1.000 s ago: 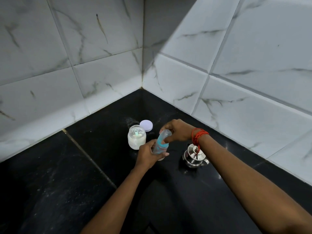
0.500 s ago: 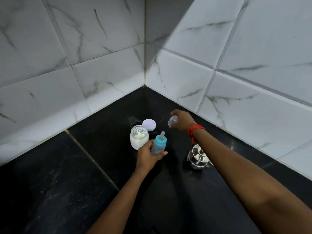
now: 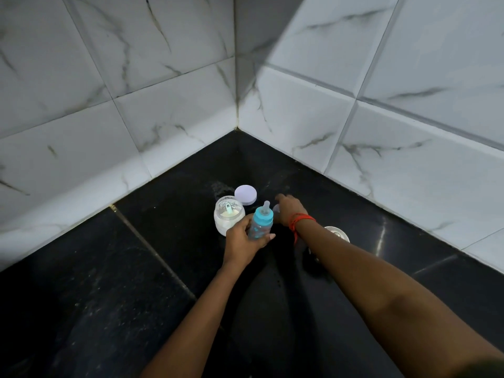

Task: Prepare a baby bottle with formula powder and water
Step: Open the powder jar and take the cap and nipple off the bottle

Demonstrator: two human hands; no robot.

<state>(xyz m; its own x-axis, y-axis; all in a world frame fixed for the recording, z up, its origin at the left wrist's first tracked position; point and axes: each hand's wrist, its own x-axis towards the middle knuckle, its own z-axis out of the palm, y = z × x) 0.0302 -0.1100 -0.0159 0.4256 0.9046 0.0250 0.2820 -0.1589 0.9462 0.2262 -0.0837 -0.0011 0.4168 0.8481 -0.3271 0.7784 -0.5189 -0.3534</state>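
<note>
Blue-collared baby bottle (image 3: pixel 262 222) stands upright on the black counter (image 3: pixel 169 241), gripped by the left hand (image 3: pixel 245 238). The right hand (image 3: pixel 289 211), just beside it, closes over a clear cap (image 3: pixel 276 211). Left of the bottle, an open jar (image 3: pixel 228 218) holds white powder and a scoop; its lid (image 3: pixel 245 195) lies behind.

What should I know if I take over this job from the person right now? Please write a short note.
Left hand holds the baby bottle upright on the black counter; blue collar and teat are on.
Right hand is at the counter beside the bottle with the clear cap; grip unclear.
Formula jar is open, scoop inside, its lid behind it.
Steel kettle is partly hidden behind the right forearm.
Done: cap off. Left: unscrew collar, add powder and water, close.
</note>
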